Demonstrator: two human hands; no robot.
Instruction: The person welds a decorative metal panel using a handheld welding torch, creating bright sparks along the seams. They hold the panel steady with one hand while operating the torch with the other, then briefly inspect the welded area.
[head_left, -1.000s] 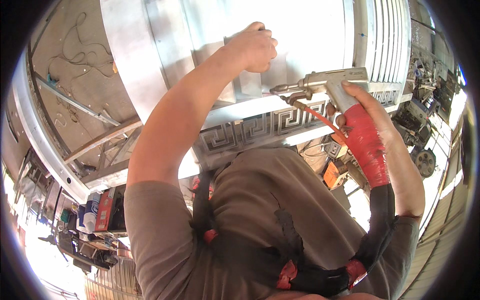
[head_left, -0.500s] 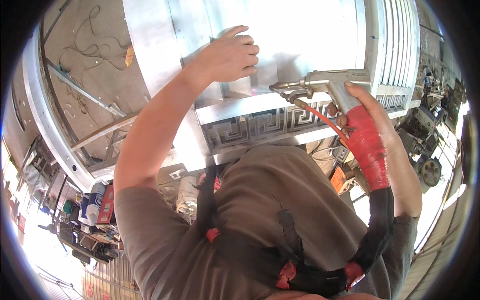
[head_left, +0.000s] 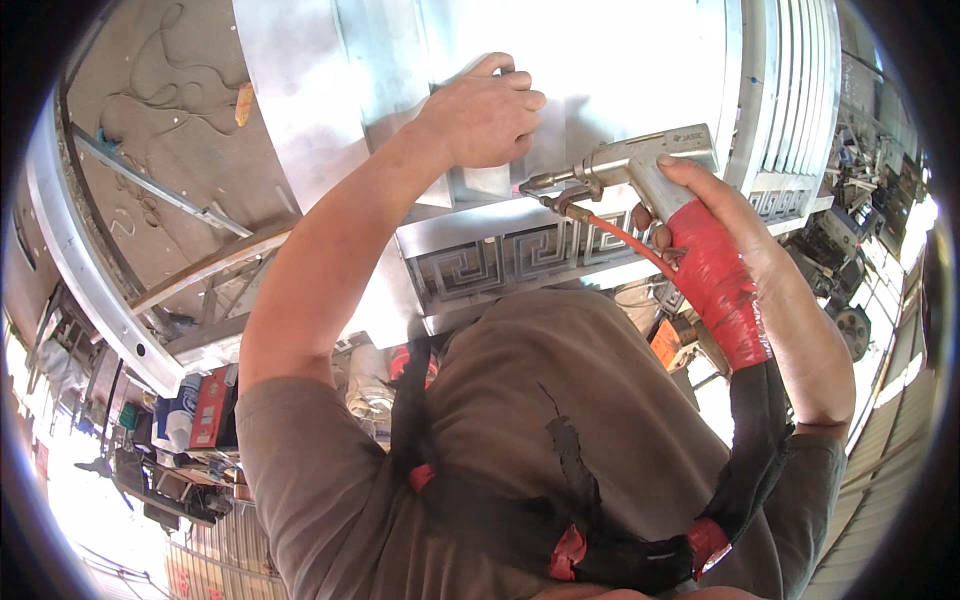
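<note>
My right hand (head_left: 712,198) is closed around the red-taped grip of a silver metal welding gun (head_left: 650,165). The gun's narrow nozzle points left and touches or nearly touches the near edge of a shiny metal panel (head_left: 300,120). An orange hose (head_left: 625,236) runs from the front of the gun back to the grip. Left of the nozzle, my left hand (head_left: 485,115) rests over the panel with its fingers curled; whatever lies under them is hidden. Just below that hand stand short upright metal ribs (head_left: 487,182). A fretwork strip (head_left: 520,255) runs along the panel's near side.
A black-sheathed cable (head_left: 755,420) hangs from the grip across my right arm and chest. Slatted metal (head_left: 790,90) adjoins the panel at right. At left are a curved metal frame (head_left: 75,240) and a loose cord on the floor (head_left: 165,80). A red box (head_left: 208,408) sits lower left.
My left hand has shifted right along the panel, nearer the gun, with its fingers more curled. The welding gun and my right hand appear slightly further left, as the whole view has shifted a little.
</note>
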